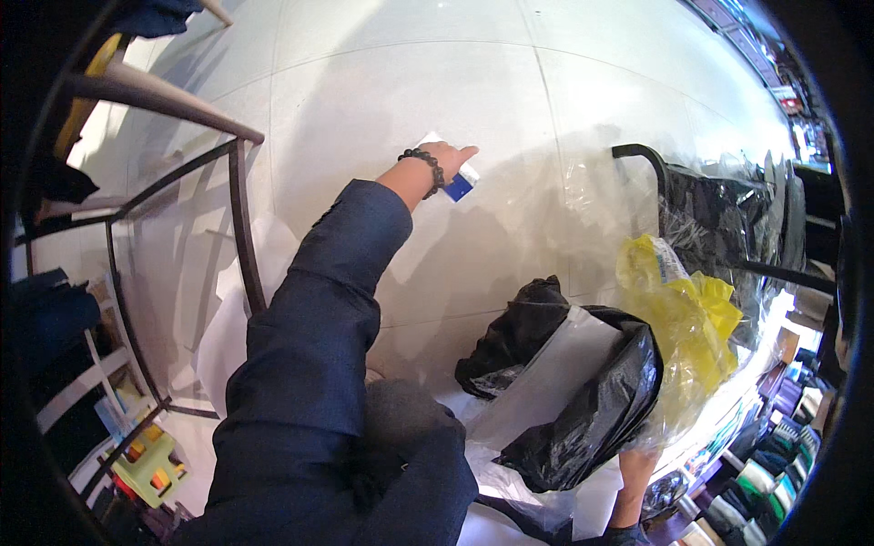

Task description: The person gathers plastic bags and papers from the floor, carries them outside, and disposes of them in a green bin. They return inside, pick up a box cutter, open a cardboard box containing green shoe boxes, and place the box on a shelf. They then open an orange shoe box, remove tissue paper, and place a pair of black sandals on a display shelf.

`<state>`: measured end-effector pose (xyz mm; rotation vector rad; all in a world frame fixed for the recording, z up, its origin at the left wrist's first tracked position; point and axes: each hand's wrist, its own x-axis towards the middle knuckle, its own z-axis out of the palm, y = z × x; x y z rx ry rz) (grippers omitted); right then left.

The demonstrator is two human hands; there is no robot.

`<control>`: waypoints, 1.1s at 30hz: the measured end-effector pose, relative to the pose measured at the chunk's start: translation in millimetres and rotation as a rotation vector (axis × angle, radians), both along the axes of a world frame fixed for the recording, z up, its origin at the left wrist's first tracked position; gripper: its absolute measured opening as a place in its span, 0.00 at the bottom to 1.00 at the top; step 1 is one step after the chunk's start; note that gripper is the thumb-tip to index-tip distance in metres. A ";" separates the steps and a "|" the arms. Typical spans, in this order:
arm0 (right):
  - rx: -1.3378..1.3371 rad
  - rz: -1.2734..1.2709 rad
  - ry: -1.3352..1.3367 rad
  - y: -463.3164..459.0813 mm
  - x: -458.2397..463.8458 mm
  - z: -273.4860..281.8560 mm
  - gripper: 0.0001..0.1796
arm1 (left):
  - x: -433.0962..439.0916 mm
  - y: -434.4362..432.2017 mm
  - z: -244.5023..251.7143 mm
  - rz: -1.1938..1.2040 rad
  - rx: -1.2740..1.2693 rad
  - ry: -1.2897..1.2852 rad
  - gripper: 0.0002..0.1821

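Observation:
My left hand (447, 158), with a dark bead bracelet at the wrist, reaches out over the pale tiled floor. It lies over a small blue and white card or packet (461, 187); the thumb points away to the right, and the other fingers are partly hidden, so a grip on it cannot be made out. Low at the right, the wrist of my right hand (636, 467) shows beneath a bundle of bags, its fingers hidden. That bundle holds a black plastic bag (614, 382), a translucent white plastic piece (553, 372) and a yellow plastic bag (672, 321).
A dark metal frame (244, 225) with a wooden bar (171, 106) stands at left. Behind it sits a small green plastic stool (153, 471). Clear-wrapped black goods (724, 211) are at right beside a bent black tube (642, 151). Rolls of material (758, 478) fill the lower right.

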<state>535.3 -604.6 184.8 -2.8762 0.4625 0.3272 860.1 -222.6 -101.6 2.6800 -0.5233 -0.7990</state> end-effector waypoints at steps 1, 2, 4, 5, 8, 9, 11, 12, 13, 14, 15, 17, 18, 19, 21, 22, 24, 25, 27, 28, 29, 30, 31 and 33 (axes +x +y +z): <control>0.047 -0.073 -0.011 3.0 0.3 1.6 0.22 | 3.8 -8.0 -1.4 -0.057 0.048 0.005 0.36; 0.069 -0.104 -0.036 6.1 -0.5 4.1 0.21 | 4.4 -12.8 -6.4 -0.034 0.085 -0.051 0.36; 0.128 -0.107 -0.083 8.6 -0.5 7.7 0.22 | -0.6 -17.5 -14.8 0.047 0.105 -0.116 0.31; 0.076 -0.039 -0.097 9.3 -0.3 9.5 0.22 | -5.7 -15.2 -18.3 0.026 0.190 -0.217 0.24; 0.136 -0.139 -0.067 9.3 4.2 14.0 0.23 | -23.3 -3.9 -25.9 -0.073 0.212 -0.378 0.08; 0.066 -0.167 -0.028 9.7 7.3 15.0 0.23 | -29.0 2.5 -25.5 -0.110 0.176 -0.364 0.07; 0.137 -0.068 -0.067 9.9 14.8 16.8 0.22 | -42.0 13.4 -19.6 0.038 -0.035 -0.145 0.09; 0.134 -0.028 -0.069 10.0 18.7 17.7 0.22 | -49.3 19.8 -14.2 0.097 -0.101 -0.177 0.10; 0.114 0.028 -0.071 9.6 23.0 17.5 0.21 | -57.3 26.6 -7.9 0.150 -0.180 -0.201 0.11; 0.191 0.010 -0.081 8.9 26.9 16.9 0.21 | -65.7 34.1 -0.6 0.214 -0.247 -0.219 0.12; 0.217 -0.019 -0.046 7.3 30.9 16.0 0.21 | -74.8 42.5 7.8 0.319 -0.291 -0.203 0.12; 0.252 0.001 -0.013 2.5 38.7 12.4 0.21 | -95.6 60.2 26.1 0.540 -0.360 -0.169 0.14; 0.109 0.021 0.067 -0.8 43.7 9.2 0.22 | -103.1 72.5 37.0 0.654 -0.351 -0.069 0.15; 0.106 0.111 0.071 -3.9 48.4 6.2 0.22 | -110.1 81.2 48.4 0.830 -0.593 0.002 0.15; 0.027 0.220 0.114 -9.5 60.7 -1.1 0.23 | -123.3 89.0 73.9 1.159 -1.058 0.114 0.15; -0.026 0.271 0.148 -10.6 66.2 -4.8 0.24 | -127.5 92.7 90.3 1.237 -1.420 0.130 0.10; 0.082 0.306 0.186 -9.5 75.8 -11.3 0.27 | -132.9 98.3 130.6 0.701 -1.987 0.343 0.05; 0.122 0.304 0.236 -7.9 79.2 -13.6 0.28 | -136.6 94.7 151.1 0.565 -2.140 0.440 0.07; 0.167 0.407 0.204 -2.9 81.2 -18.2 0.25 | -149.7 84.4 194.5 0.543 -2.142 0.424 0.13; 0.185 0.482 0.154 -1.5 80.2 -19.7 0.25 | -157.9 77.0 216.2 0.572 -2.152 0.406 0.13; 0.150 0.550 0.105 -1.5 80.2 -21.4 0.26 | -166.0 68.1 236.9 0.607 -2.172 0.385 0.13; 0.089 0.577 0.088 -1.9 78.2 -22.5 0.25 | -171.9 58.8 256.7 0.576 -2.167 0.390 0.13; 0.042 0.615 0.137 -3.2 77.2 -22.8 0.25 | -184.3 47.3 279.3 0.669 -2.164 0.353 0.13; 0.192 0.579 0.169 -2.2 75.0 -17.9 0.19 | -210.7 22.6 325.9 0.765 -2.119 0.342 0.11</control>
